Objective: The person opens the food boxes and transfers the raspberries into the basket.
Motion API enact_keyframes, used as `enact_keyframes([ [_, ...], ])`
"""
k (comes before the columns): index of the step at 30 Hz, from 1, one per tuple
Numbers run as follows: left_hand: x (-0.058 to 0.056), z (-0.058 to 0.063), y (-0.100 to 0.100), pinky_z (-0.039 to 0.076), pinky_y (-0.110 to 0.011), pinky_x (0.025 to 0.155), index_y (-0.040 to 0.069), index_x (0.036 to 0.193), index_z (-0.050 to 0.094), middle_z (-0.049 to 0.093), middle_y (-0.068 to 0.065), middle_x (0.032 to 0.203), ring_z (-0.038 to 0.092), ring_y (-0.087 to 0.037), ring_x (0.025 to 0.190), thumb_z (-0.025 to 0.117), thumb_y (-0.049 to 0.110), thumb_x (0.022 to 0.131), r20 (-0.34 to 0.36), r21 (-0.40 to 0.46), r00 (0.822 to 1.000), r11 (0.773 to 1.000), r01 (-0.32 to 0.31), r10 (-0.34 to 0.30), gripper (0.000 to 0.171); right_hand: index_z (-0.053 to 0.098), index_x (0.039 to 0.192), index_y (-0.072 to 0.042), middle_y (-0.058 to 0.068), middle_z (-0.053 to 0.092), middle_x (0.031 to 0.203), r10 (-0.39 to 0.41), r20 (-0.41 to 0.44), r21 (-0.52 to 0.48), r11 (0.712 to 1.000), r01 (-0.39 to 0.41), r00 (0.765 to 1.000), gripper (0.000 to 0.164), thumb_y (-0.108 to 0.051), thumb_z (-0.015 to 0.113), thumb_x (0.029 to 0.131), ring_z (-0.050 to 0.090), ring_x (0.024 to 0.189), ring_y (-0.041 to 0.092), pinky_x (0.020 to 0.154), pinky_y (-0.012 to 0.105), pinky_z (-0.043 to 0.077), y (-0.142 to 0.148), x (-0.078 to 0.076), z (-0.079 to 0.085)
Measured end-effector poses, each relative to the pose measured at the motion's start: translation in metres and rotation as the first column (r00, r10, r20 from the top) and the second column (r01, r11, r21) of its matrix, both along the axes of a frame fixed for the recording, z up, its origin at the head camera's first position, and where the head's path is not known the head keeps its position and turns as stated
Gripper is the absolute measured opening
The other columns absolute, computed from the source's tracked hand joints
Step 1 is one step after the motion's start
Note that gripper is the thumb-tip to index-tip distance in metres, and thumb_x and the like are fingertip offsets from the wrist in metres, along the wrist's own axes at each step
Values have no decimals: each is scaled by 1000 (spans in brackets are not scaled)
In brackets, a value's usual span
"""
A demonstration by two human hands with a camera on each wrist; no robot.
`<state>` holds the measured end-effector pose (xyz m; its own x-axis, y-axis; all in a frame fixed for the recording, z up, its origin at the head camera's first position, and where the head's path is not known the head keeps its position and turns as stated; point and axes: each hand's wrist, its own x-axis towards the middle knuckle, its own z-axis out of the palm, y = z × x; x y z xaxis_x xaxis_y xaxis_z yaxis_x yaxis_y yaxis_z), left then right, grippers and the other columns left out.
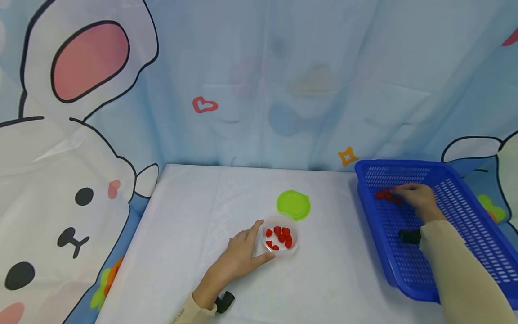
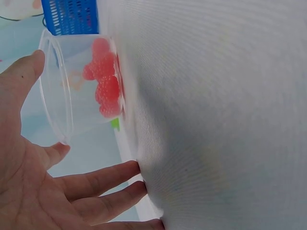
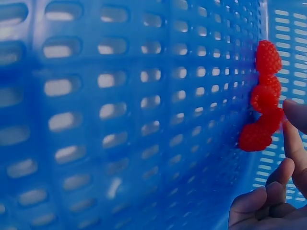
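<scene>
**Beige sleeves (image 1: 465, 265) closest to camera; left hand (image 1: 239, 257) at clear plastic cup (image 2: 79, 103), right hand (image 1: 418, 199) inside blue basket (image 1: 376, 252)**

Far left: cartoon-rabbit backdrop (image 1: 40, 180), running on behind the table. Next, over white tablecloth (image 1: 323, 279): black wrist camera (image 1: 225, 301) at left cuff, then left hand. Fingers (image 2: 103, 179) spread wide, thumb and index touching cup rim from the near-left side, other three reaching down to the cloth; nothing clasped. Then clear plastic cup, upright, uncovered, with red raspberries (image 1: 285, 232) lying loose on its bottom. Just behind and slightly right: lime-green lid (image 1: 294, 204), round, tabbed, flat on cloth; contact with cup hard to tell.

Far right: blue basket, slotted plastic. Inside, near far-left corner: bunched basket raspberries (image 3: 265, 98). Right hand above basket floor, thumb and index tips nearly together at one berry, remaining fingers curled in. Can't tell whether pinched or merely touched. Second black wrist camera (image 1: 409, 236) under right cuff.
</scene>
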<state>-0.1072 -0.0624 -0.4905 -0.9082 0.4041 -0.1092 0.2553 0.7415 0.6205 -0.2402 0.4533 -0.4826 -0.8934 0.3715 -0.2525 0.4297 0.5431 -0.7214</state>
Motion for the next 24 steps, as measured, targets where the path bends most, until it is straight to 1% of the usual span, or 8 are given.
enact_keyframes([
  [3, 1, 0, 0, 34, -67, 103, 16, 157, 25, 51, -16, 141, 47, -33, 130, 68, 59, 89, -2, 5, 1000, 1000, 2, -2, 92, 52, 128, 15, 37, 39, 142, 10, -20, 12, 1000, -10, 1000, 52, -27, 60, 98, 35, 131, 52, 103, 67, 29, -2, 1, 5],
  [6, 1, -1, 0, 34, -67, 103, 16, 158, 25, 51, -16, 141, 47, -33, 129, 68, 59, 89, -7, 7, 1000, 1000, 3, -3, 92, 53, 128, 13, 36, 40, 142, 42, -58, 42, 998, -39, 997, 52, -31, 58, 100, 34, 133, 54, 102, 68, 29, -8, 2, 19],
  [10, 1, -1, 0, 34, -67, 103, 15, 158, 25, 51, -16, 140, 47, -33, 130, 68, 58, 89, -8, 9, 1000, 1000, 2, -2, 91, 52, 131, 9, 36, 39, 143, 151, -97, 90, 986, -142, 984, 60, -42, 59, 99, 34, 130, 56, 98, 71, 30, -27, 9, 51],
  [13, 1, -1, 0, 33, -67, 103, 16, 158, 24, 50, -16, 141, 47, -33, 130, 68, 58, 89, -1, 11, 1000, 1000, 1, -1, 91, 52, 134, 5, 34, 41, 139, 244, -109, 114, 966, -231, 964, 68, -51, 59, 97, 38, 124, 54, 92, 69, 34, -47, 18, 78],
  [16, 0, -1, 0, 33, -67, 103, 16, 158, 24, 50, -16, 142, 46, -33, 131, 67, 58, 90, 6, 10, 1000, 1000, -2, 2, 91, 54, 135, 2, 29, 45, 131, 311, -114, 169, 942, -290, 943, 67, -54, 58, 97, 47, 108, 46, 81, 59, 41, -70, 29, 99],
  [17, 1, -1, 0, 33, -67, 103, 16, 158, 24, 50, -17, 141, 46, -33, 131, 67, 58, 89, 6, 10, 1000, 1000, -1, 1, 91, 56, 134, 1, 26, 48, 127, 331, -120, 192, 933, -305, 936, 66, -54, 58, 97, 50, 98, 42, 74, 54, 42, -78, 33, 104],
  [21, 1, -1, 0, 33, -68, 103, 15, 158, 24, 51, -17, 141, 47, -33, 130, 67, 59, 89, 4, 6, 1000, 1000, 1, -1, 92, 61, 129, -2, 19, 53, 111, 399, -148, 261, 898, -354, 905, 56, -49, 60, 98, 52, 69, 28, 56, 39, 40, -109, 48, 118],
  [24, 1, -1, 0, 33, -68, 103, 16, 158, 24, 51, -17, 141, 47, -32, 130, 67, 59, 89, 3, 4, 1000, 1000, 1, -1, 92, 64, 126, -4, 16, 55, 101, 453, -183, 282, 874, -395, 872, 48, -43, 63, 98, 52, 65, 25, 51, 35, 39, -130, 58, 124],
])
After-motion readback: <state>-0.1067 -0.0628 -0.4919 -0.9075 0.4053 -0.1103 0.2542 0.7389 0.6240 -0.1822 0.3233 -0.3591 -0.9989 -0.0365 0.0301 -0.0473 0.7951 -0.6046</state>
